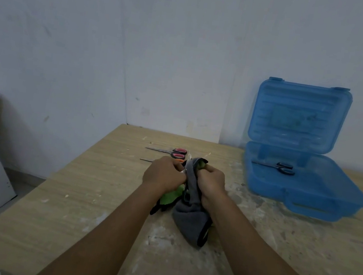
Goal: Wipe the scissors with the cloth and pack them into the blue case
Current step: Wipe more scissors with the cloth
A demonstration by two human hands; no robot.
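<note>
1. While the wiping is in hand, left hand (163, 173): fingers curled round the green-handled scissors (168, 197), apparently to steady them; the handle pokes out below the palm.
2. Right hand (213, 180): clenched on the grey cloth (190, 215), which is bunched over the blade between the two hands, presumably to rub it; the slack hangs to the bench (97, 195).
3. Red-handled scissors (178, 152) and orange-handled scissors (179, 160): flat on the bench just beyond the left hand, probably awaiting their wipe.
4. Blue case (306, 202): lid propped open, well off to the right of the right hand, ready for packing.
5. Black-handled scissors (284, 168): already lying in the case's base.
</note>
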